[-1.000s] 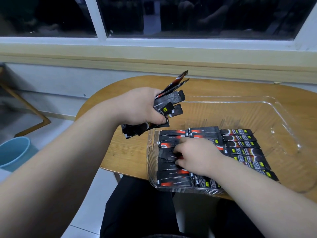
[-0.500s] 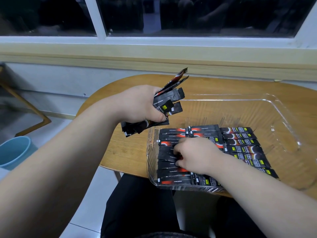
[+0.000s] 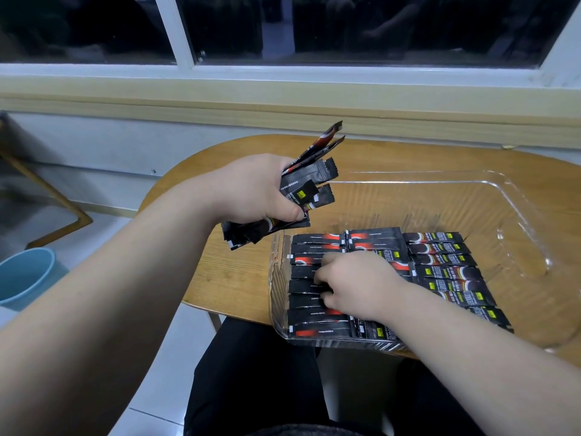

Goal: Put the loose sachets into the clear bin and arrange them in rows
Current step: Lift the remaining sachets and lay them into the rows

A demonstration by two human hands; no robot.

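The person sits at a rounded wooden surface (image 3: pixel 239 272) under the window. Their left hand (image 3: pixel 254 190) grips a bundle of loose sachets (image 3: pixel 314 184), fingers and thumb wrapped round it, held in the air just beside the near left corner of the clear bin (image 3: pixel 518 196). Inside the bin, black sachets in rows (image 3: pixel 440 265) fill the near left part of the floor, three rows side by side. The right hand (image 3: pixel 355 284) lies on the left row, fingers bent with tips on the packets; I cannot tell whether it pinches one. A blue bucket (image 3: pixel 25 278) stands on the floor to the left.
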